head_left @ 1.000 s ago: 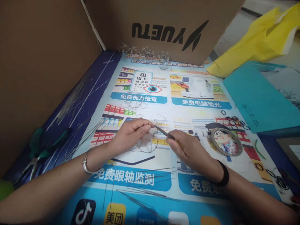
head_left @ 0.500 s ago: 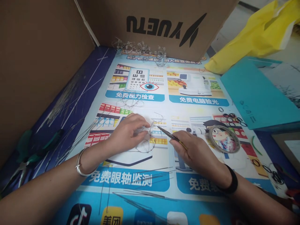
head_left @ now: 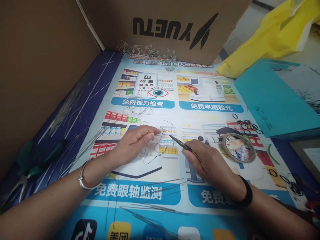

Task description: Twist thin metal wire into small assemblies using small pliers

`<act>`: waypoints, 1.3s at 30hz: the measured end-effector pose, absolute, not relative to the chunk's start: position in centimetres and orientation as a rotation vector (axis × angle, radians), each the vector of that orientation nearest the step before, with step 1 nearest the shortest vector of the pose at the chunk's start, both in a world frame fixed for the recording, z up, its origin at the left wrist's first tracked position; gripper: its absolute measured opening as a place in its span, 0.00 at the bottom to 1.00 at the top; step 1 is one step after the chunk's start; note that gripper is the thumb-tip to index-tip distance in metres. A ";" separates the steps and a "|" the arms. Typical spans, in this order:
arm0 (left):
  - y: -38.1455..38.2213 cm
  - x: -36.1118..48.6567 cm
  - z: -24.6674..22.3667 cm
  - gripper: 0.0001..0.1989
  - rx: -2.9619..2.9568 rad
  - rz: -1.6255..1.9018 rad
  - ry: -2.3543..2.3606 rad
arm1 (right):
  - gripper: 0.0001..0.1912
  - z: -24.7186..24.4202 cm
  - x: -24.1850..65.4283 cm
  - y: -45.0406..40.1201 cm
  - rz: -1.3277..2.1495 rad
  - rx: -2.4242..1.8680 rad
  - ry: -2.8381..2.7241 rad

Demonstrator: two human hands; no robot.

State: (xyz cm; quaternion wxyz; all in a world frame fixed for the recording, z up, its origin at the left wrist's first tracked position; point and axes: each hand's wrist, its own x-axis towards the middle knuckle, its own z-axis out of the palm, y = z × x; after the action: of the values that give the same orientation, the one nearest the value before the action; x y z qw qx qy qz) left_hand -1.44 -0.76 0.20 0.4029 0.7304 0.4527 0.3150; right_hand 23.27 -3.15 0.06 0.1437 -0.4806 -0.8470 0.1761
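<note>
My left hand [head_left: 138, 140] is closed, thumb against the fingers, pinching a thin bent wire shape [head_left: 160, 154]. Loops of that wire hang below the fingertips, and a curved end rises beyond them. In my right hand [head_left: 206, 158] is a slim pair of tweezers [head_left: 178, 142], its pointed tips close to the wire. Whether the tips touch the wire I cannot tell. Above my left hand, another looped wire piece [head_left: 136, 108] lies on the printed sheet.
Cardboard [head_left: 160, 10] walls the back and left. Loose straight wires [head_left: 160, 208] lie in front and left, near green-handled pliers [head_left: 25, 173]. A tape roll [head_left: 253, 156], black rings [head_left: 246, 122] and a blue folder [head_left: 275, 100] are rightward. Finished-looking wire pieces [head_left: 150, 51] cluster behind.
My left fingers have straightened and drawn together, and the wire loops below them have turned and show more. My right hand with the tweezers has barely moved.
</note>
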 end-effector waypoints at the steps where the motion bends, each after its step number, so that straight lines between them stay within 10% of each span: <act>1: -0.8 -1.4 0.3 0.14 1.813 0.774 1.141 | 0.15 0.0 23.3 -3.1 0.502 -1.385 -2.440; 39: -0.9 -1.2 0.3 0.15 1.885 0.662 1.212 | 0.11 -0.4 23.2 -2.7 -0.221 -1.119 -2.637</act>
State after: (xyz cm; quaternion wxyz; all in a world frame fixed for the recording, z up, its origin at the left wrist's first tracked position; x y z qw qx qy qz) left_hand -1.16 -0.86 0.29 0.3916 0.7423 0.4771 0.2608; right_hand 23.16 -2.67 -0.40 0.1338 -0.3859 -0.9096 -0.0764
